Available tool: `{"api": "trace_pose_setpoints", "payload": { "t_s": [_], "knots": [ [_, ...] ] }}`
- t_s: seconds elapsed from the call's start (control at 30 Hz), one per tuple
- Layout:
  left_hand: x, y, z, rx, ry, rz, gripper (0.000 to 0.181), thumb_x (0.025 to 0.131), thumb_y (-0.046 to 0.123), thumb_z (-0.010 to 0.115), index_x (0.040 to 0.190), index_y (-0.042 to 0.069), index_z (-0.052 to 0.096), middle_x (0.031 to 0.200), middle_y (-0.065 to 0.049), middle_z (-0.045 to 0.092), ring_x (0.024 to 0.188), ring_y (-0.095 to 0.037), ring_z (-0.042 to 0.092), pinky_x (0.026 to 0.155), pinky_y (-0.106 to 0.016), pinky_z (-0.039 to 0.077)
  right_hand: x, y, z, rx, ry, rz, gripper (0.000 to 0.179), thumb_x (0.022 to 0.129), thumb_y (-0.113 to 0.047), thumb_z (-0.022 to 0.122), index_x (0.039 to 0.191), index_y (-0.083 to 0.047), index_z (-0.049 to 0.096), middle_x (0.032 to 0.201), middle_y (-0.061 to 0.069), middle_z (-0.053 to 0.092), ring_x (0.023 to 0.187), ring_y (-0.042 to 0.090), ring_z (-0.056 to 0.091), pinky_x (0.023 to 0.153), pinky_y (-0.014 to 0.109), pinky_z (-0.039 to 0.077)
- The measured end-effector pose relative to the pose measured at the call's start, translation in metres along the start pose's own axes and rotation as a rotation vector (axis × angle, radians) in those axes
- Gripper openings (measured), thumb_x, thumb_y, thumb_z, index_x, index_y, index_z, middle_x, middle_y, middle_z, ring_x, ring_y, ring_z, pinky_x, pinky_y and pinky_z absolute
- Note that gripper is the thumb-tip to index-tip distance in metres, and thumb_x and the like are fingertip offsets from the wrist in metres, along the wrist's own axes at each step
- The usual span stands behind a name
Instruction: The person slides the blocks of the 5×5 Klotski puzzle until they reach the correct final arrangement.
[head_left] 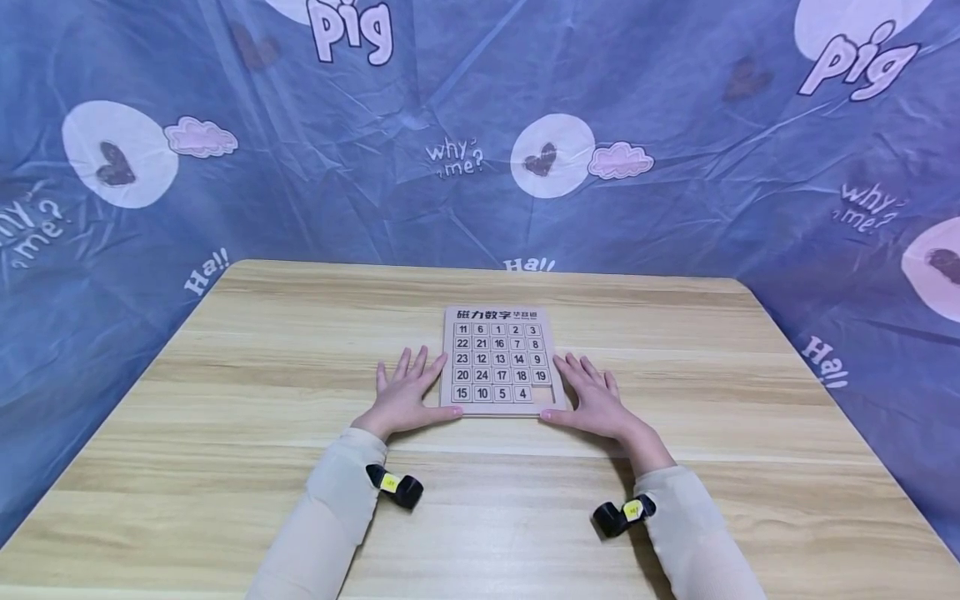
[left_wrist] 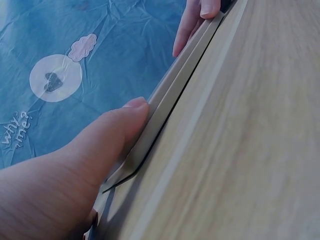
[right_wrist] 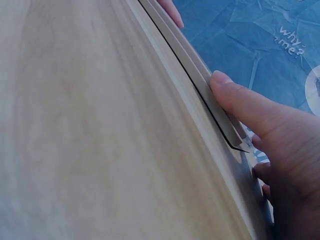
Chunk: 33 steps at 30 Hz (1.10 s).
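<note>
A flat number sliding puzzle [head_left: 498, 409] lies on the wooden table, its numbered tiles facing up in rows. One gap shows at the lower right of the grid, beside tile 4 and below tile 19. My left hand [head_left: 405, 398] is at the puzzle's left side, fingers spread, index fingertip at the edge and thumb [left_wrist: 122, 122] against the near left corner. On the opposite side, my right hand [head_left: 596, 402] has its fingertips at the right edge and its thumb [right_wrist: 235, 95] against the near right corner. Both hands frame the board with straight, relaxed fingers.
The wooden table [head_left: 247, 400] extends around the puzzle on all sides. Behind it and at both sides hangs a blue printed cloth [head_left: 360, 208] with hearts, clouds and lettering. Each sleeved forearm carries a small black wrist device.
</note>
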<state>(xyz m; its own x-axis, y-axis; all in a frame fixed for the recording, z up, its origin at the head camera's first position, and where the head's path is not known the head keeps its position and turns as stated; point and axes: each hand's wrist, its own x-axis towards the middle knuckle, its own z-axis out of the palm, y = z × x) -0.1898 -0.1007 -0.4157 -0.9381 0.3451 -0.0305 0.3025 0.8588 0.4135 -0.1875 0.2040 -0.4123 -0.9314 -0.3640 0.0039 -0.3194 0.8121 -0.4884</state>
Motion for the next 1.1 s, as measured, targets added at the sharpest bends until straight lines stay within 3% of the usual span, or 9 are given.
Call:
{"api": "trace_pose_setpoints", "payload": {
  "t_s": [0.7, 1.1],
  "knots": [
    [0.001, 0.000, 0.003, 0.038, 0.004, -0.008, 0.094, 0.064, 0.075, 0.044, 0.139, 0.026, 0.014, 0.142, -0.010, 0.004, 0.127, -0.031, -0.005, 0.092, -0.056, -0.013, 0.001, -0.003, -0.003, -0.033, -0.020, 0.009, 0.096, 0.067, -0.062, 0.057, 0.138, -0.011, 0.019, 0.141, 0.016, 0.013, 0.127, 0.034, 0.004, 0.094, 0.057, -0.004],
    [0.001, 0.000, 0.002, 0.042, 0.004, -0.003, 0.094, 0.065, 0.074, 0.044, 0.139, 0.025, 0.014, 0.142, -0.011, 0.005, 0.127, -0.031, -0.005, 0.092, -0.057, -0.012, 0.008, -0.043, -0.018, -0.215, -0.008, -0.095, 0.093, 0.069, -0.062, 0.055, 0.138, -0.009, 0.020, 0.140, 0.015, 0.015, 0.126, 0.037, 0.009, 0.092, 0.061, 0.000]
  ]
}}
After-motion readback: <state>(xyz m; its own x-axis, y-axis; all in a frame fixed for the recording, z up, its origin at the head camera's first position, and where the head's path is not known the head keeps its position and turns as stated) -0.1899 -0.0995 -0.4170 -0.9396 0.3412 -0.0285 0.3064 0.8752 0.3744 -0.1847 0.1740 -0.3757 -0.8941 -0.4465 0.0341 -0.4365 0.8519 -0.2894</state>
